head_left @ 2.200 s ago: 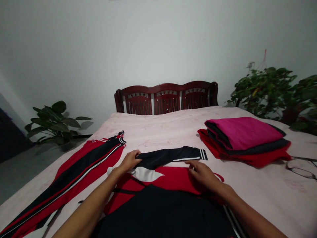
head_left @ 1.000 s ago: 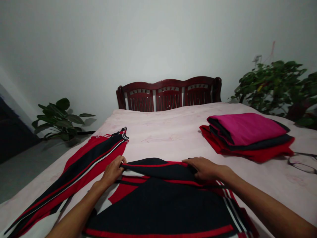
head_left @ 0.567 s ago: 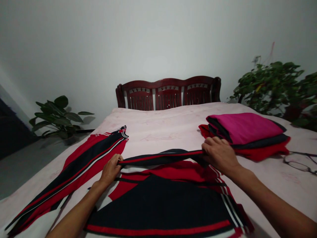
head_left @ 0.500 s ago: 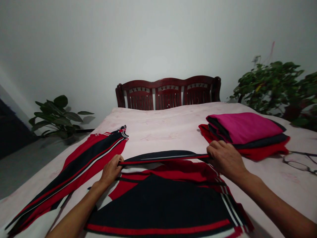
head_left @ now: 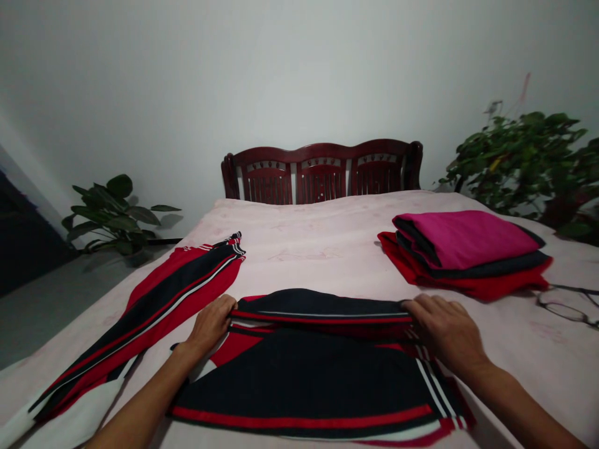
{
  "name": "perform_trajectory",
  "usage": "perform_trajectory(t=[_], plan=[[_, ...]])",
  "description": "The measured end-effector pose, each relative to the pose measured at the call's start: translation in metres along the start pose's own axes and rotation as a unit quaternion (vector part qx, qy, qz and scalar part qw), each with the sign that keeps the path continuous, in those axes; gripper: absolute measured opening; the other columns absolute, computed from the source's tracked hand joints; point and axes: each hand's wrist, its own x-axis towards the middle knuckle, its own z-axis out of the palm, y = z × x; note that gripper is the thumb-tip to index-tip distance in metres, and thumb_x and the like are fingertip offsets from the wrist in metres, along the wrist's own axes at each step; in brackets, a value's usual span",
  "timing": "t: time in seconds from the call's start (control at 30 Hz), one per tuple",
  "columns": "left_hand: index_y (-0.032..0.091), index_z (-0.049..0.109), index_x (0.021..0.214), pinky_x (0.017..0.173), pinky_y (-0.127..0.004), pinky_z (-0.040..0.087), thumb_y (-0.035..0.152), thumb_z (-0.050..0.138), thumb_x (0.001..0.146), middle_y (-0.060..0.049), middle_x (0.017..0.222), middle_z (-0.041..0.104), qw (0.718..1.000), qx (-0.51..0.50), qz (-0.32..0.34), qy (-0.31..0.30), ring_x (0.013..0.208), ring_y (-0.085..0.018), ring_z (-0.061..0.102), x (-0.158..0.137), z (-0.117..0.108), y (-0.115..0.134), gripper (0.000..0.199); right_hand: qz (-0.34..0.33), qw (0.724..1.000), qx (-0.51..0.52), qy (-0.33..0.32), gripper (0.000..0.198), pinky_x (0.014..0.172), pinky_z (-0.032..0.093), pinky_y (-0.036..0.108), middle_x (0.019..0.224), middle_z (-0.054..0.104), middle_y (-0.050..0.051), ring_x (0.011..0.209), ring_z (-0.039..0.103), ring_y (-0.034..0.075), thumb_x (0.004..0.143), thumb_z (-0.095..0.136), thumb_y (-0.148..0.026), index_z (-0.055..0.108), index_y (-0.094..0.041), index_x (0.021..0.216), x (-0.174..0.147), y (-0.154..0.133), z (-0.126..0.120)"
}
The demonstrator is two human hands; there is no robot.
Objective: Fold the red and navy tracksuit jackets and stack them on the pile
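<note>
My left hand (head_left: 213, 324) is closed on the left end of a folded edge of a navy, red and white tracksuit garment (head_left: 299, 380). At the right end of that same edge, my right hand (head_left: 447, 330) grips the cloth, fingers curled over it. The edge is stretched straight between both hands, with a gap of shadow beneath it. The garment lies on the bed in front of me, its white stripes running down the right side. Left of it stretches another red and navy striped garment (head_left: 187, 299), touched by neither hand.
A stack of folded clothes (head_left: 472, 240), magenta on top, rests on the right of the bed (head_left: 299, 237). Eyeglasses (head_left: 564, 308) lie beside it. A dark wooden headboard (head_left: 322, 171) stands at the back, with potted plants (head_left: 110, 212) on both sides.
Both hands have come down and slightly nearer to me, bringing the held edge lower over the garment. More of the navy folded layer now shows behind the edge.
</note>
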Motion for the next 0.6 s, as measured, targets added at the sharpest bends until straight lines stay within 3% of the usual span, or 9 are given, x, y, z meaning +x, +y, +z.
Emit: perform_trajectory(t=[0.1, 0.17, 0.27, 0.33, 0.43, 0.5, 0.6], plan=[[0.023, 0.055, 0.095, 0.079, -0.031, 0.041, 0.006, 0.041, 0.081, -0.005, 0.100, 0.062, 0.998, 0.027, 0.034, -0.035, 0.093, -0.021, 0.057, -0.012, -0.004, -0.002, 0.027, -0.030, 0.995, 0.071, -0.068, 0.036, 0.072, 0.045, 0.035, 0.099, 0.070, 0.007, 0.084, 0.064, 0.023, 0.077, 0.053, -0.012, 0.069, -0.026, 0.107, -0.025, 0.003, 0.020], [0.023, 0.057, 0.095, 0.078, -0.031, 0.042, 0.001, 0.040, 0.078, -0.006, 0.104, 0.063, 0.996, 0.043, 0.037, -0.065, 0.094, -0.020, 0.059, -0.015, -0.011, 0.000, 0.033, -0.012, 0.987, 0.117, -0.112, 0.042, 0.074, 0.050, 0.036, 0.104, 0.072, 0.007, 0.086, 0.067, 0.024, 0.075, 0.054, -0.014, 0.069, -0.027, 0.112, -0.034, 0.012, 0.026], [0.023, 0.059, 0.088, 0.080, -0.032, 0.043, -0.002, 0.040, 0.075, -0.004, 0.101, 0.066, 0.997, 0.052, 0.019, -0.059, 0.092, -0.020, 0.062, -0.011, -0.025, 0.015, 0.034, 0.026, 0.967, 0.190, -0.170, 0.043, 0.081, 0.053, 0.039, 0.109, 0.073, 0.004, 0.095, 0.069, 0.025, 0.074, 0.054, -0.019, 0.070, -0.029, 0.113, -0.027, 0.022, 0.012], [0.023, 0.061, 0.091, 0.088, -0.034, 0.044, 0.002, 0.041, 0.081, -0.004, 0.103, 0.068, 0.999, 0.045, 0.013, -0.018, 0.097, -0.020, 0.062, -0.004, -0.027, 0.034, 0.031, 0.051, 0.960, 0.228, -0.151, 0.040, 0.088, 0.053, 0.040, 0.116, 0.072, 0.003, 0.103, 0.067, 0.025, 0.080, 0.052, -0.024, 0.068, -0.030, 0.116, -0.011, 0.017, -0.005], [0.022, 0.061, 0.117, 0.105, -0.039, 0.039, 0.020, 0.038, 0.096, -0.007, 0.126, 0.065, 0.999, 0.021, 0.027, 0.014, 0.120, -0.022, 0.057, 0.006, -0.010, 0.063, 0.032, 0.082, 0.968, 0.228, -0.062, 0.042, 0.096, 0.050, 0.044, 0.125, 0.068, 0.007, 0.113, 0.063, 0.026, 0.092, 0.043, -0.040, 0.062, -0.026, 0.126, 0.010, -0.012, -0.018], [0.024, 0.052, 0.135, 0.112, -0.046, 0.032, 0.032, 0.038, 0.099, -0.009, 0.141, 0.057, 0.999, 0.032, 0.038, 0.004, 0.133, -0.025, 0.047, 0.008, 0.011, 0.073, 0.040, 0.065, 0.977, 0.202, -0.031, 0.047, 0.102, 0.047, 0.046, 0.132, 0.063, 0.010, 0.121, 0.058, 0.027, 0.094, 0.041, -0.044, 0.057, -0.023, 0.134, 0.015, -0.037, -0.009], [0.024, 0.048, 0.142, 0.115, -0.058, 0.022, 0.035, 0.041, 0.097, -0.012, 0.146, 0.052, 0.995, 0.095, 0.009, -0.009, 0.140, -0.031, 0.040, 0.005, 0.042, 0.066, 0.046, 0.010, 0.987, 0.152, -0.047, 0.050, 0.109, 0.039, 0.051, 0.142, 0.055, 0.010, 0.133, 0.047, 0.030, 0.093, 0.047, -0.043, 0.054, -0.024, 0.138, 0.007, -0.058, 0.024]])
